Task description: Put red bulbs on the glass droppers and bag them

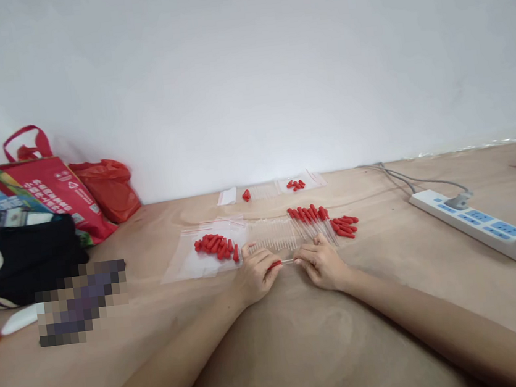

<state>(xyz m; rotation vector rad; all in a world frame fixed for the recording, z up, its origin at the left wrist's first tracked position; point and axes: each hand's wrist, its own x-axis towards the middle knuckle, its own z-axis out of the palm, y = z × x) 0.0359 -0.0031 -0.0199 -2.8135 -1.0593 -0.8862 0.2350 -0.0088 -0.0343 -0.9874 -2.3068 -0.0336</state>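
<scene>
Between my hands lies a thin clear dropper tube (287,261), held level just above the table. My left hand (258,273) is closed round a red rubber dropper bulb (274,265) at the tube's left end. The fingers of my right hand (320,263) pinch the tube's other end; how far the tube sits in the bulb is hidden. Just beyond them is a row of loose clear tubes (269,232). Several droppers with red bulbs (309,214) lie side by side behind my right hand. Loose red bulbs (217,246) rest on a plastic bag (179,261) near my left hand.
More red bulbs (346,227) lie at the right. Farther back, small bulbs (296,185) lie on another bag. A white power strip (475,218) with a grey cable stands right. Red bags (52,186), a black bag (27,257) and a blurred dark object (84,303) are left.
</scene>
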